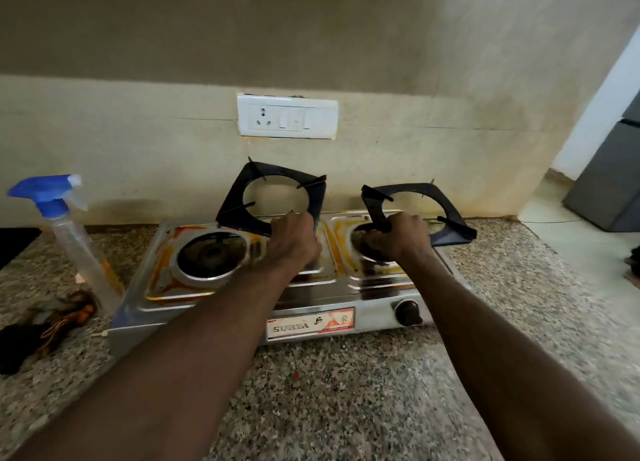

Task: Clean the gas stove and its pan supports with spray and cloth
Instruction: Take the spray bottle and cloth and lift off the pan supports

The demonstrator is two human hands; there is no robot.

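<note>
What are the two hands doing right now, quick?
Left hand: closed on the left black square metal pan support, lifted and tilted.
Right hand: closed on the right black square metal pan support, lifted.

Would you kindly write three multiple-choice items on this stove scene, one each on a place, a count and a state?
1. Where is the spray bottle?
A. left of the stove
B. right of it
C. on a burner

2. How many pan supports are held?
A. none
B. one
C. two

3. How do the supports sit?
A. flat on the burners
B. lifted and tilted
C. stacked on the counter

Key:
1 A, it stands on the counter at the stove's left end.
2 C, the left hand and right hand each grip one.
3 B, the left support and right support are raised, baring the burners.
</note>
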